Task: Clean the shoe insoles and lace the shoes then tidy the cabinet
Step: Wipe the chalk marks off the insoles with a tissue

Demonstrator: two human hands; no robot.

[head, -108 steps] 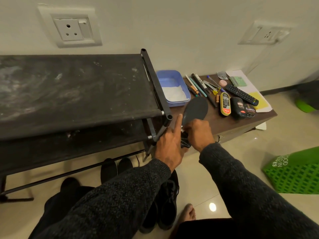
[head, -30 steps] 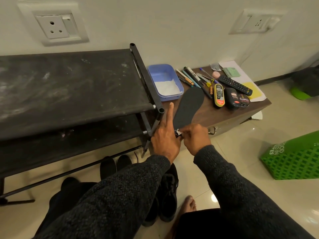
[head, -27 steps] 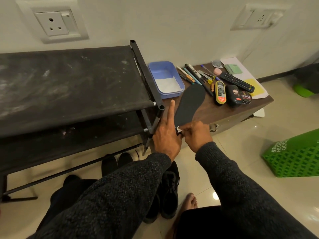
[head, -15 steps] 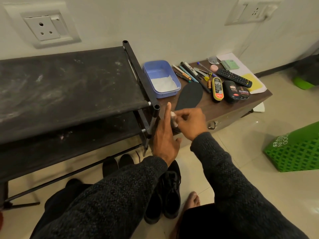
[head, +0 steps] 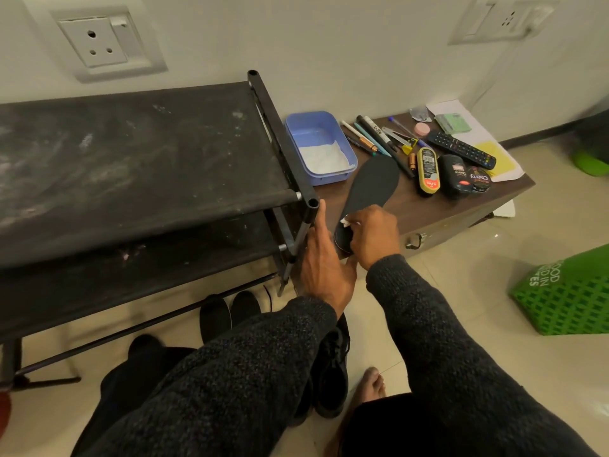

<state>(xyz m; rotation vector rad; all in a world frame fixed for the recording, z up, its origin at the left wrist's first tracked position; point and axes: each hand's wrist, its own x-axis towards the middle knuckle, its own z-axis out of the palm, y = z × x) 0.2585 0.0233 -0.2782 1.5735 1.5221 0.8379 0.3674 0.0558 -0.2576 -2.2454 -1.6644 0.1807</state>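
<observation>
Insole (head: 370,189) flat on brown surface (head: 425,211), heel end at near edge, toe toward pens (head: 374,136). My right hand (head: 374,237) pinches small white wipe (head: 345,222), pressing it on heel end. My left hand (head: 324,262) beside insole, forefinger straight, other fingers hidden; grip unclear. Blue tray (head: 318,146) just left of insole. Black shoes (head: 329,367) on floor.

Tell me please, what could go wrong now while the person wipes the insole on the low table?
1. The insole lies with its heel end at the table's front edge. A wipe toward the person by the right hand, which pinches a small white wipe, might drag it off.
2. The left hand seems only beside the insole, so it may slide.
3. A long stroke could push its toe into the pens.
</observation>
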